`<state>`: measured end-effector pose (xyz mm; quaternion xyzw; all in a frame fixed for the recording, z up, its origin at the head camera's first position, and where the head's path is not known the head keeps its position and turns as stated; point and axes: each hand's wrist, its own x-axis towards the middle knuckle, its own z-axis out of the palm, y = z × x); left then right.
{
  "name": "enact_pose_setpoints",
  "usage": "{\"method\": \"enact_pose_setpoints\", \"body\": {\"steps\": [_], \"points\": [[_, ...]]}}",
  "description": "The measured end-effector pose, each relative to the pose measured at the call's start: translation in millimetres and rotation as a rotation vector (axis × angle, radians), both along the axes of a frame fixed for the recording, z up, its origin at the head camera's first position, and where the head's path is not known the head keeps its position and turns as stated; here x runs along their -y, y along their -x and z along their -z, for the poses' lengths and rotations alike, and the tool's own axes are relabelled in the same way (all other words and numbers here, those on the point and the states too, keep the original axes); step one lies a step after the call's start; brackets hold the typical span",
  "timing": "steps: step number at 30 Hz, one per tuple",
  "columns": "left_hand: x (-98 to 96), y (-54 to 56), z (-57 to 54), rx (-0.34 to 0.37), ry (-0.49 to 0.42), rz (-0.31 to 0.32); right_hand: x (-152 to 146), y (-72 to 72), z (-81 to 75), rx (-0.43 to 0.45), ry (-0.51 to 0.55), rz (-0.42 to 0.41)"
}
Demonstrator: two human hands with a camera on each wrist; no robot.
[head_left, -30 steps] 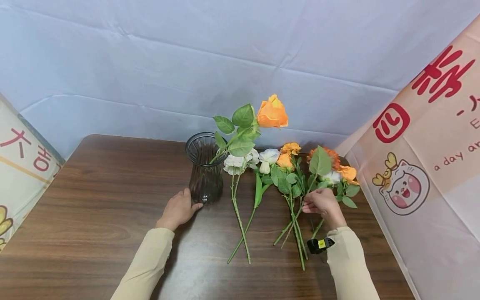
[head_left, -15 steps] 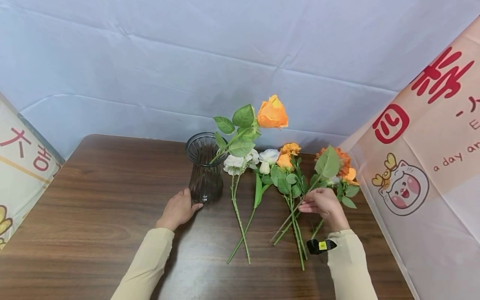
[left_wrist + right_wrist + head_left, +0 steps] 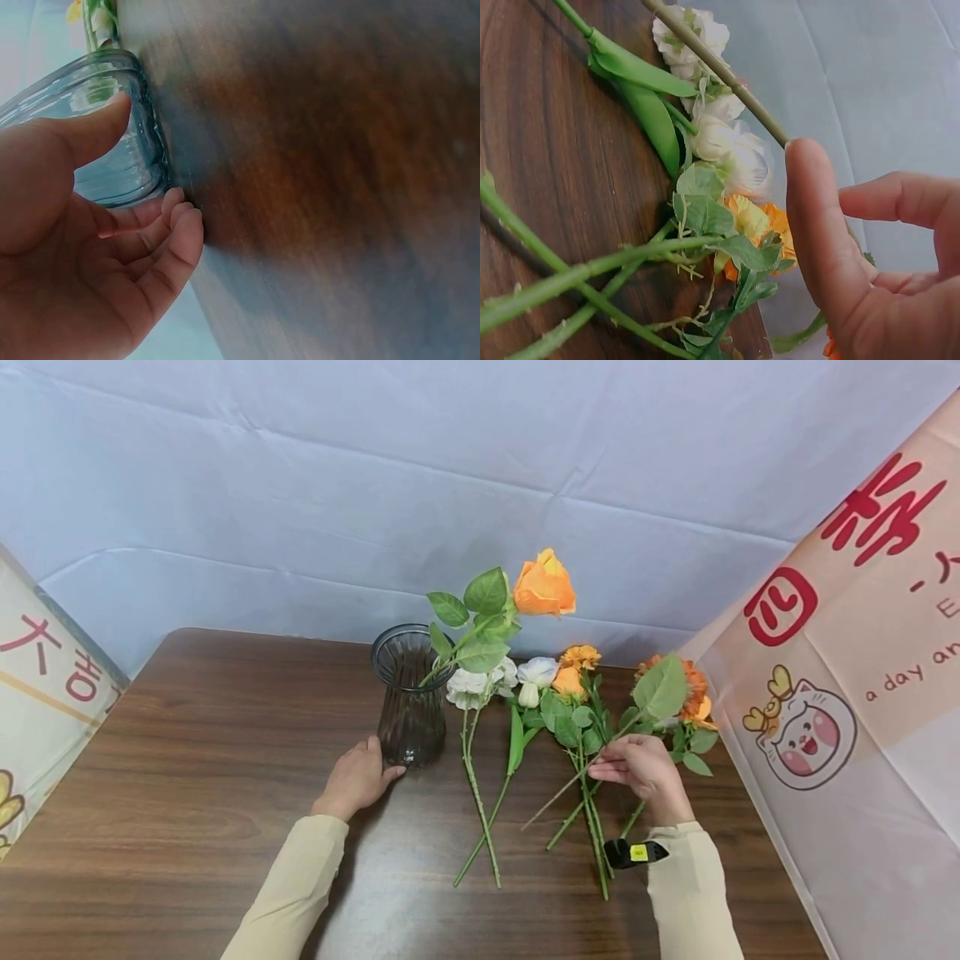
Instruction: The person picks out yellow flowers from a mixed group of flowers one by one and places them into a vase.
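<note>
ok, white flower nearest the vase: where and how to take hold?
Likely mid-stem, on the bloom side of its crossing with the other green stem, from above, near side. That stretch is slim, leafless and apart from its neighbour; the white blooms are broad and, in the head view, partly behind leaves.

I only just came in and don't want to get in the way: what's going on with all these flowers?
A person's left hand holds an upright, dark ribbed glass vase near its base, with an orange rose leaning out of it. Their right hand pinches a leafy flower stem, which is not in the vase. More white flowers and orange flowers lie on the wooden table.
</note>
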<state>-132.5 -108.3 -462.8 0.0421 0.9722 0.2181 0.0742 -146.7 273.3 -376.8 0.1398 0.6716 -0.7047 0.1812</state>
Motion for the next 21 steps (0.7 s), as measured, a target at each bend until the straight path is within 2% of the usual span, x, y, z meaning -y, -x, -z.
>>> {"method": "enact_pose_setpoints", "body": {"steps": [10, 21], "points": [[0.1, 0.5, 0.5, -0.004, -0.004, -0.003, 8, -0.6, 2.5, -0.018, 0.048, 0.014], [-0.4, 0.6, 0.3, -0.008, 0.007, 0.000, 17, -5.5, -5.2, -0.077, 0.148, 0.066]]}}
